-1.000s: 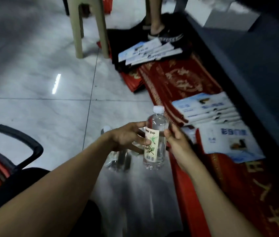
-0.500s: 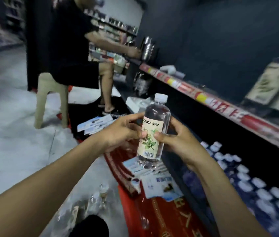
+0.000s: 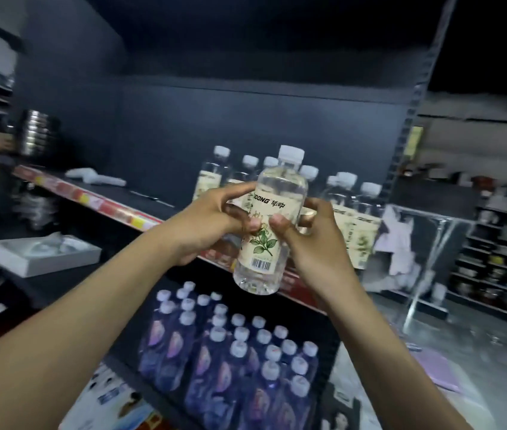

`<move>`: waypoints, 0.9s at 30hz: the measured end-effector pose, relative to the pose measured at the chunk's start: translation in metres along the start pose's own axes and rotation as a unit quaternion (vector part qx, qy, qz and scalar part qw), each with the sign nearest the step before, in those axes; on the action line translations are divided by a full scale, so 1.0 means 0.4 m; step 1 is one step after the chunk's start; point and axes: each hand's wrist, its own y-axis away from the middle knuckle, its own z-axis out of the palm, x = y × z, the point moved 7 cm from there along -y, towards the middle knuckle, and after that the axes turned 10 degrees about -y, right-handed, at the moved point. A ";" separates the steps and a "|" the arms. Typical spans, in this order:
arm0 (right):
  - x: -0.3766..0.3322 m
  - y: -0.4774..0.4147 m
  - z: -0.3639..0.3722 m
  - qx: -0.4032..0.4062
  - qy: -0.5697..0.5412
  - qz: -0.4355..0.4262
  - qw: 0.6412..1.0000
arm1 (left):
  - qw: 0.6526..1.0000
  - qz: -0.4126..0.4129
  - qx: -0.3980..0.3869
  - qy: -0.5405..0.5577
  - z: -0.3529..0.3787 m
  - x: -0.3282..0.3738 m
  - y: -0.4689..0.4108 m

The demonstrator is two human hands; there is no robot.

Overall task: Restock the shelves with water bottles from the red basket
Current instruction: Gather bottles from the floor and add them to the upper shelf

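Observation:
A clear water bottle (image 3: 272,193) with a white cap and a cream label with green leaves stands upright in mid-air, held by both hands. My left hand (image 3: 205,223) grips its left side and my right hand (image 3: 311,240) grips its right side, thumbs meeting on the label. Just behind it, several matching water bottles (image 3: 354,209) stand in a group on the dark shelf (image 3: 128,193) with a red and yellow price strip. The red basket is out of view.
Below, a lower shelf holds several purple-labelled bottles (image 3: 230,352) with white caps. A white flat box (image 3: 44,254) lies at the left. Someone's hand holds stacked metal bowls (image 3: 33,135) at far left. Other shelving (image 3: 500,262) stands at the right. Printed packets (image 3: 115,401) lie by the floor.
My view swung up from the floor to the shelves. Both hands raised the bottle from near floor level up to the front of the middle shelf.

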 end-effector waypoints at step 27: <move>0.216 0.020 -0.288 0.024 0.102 0.078 0.991 | 0.970 0.111 0.090 -0.196 0.376 -0.043 -0.113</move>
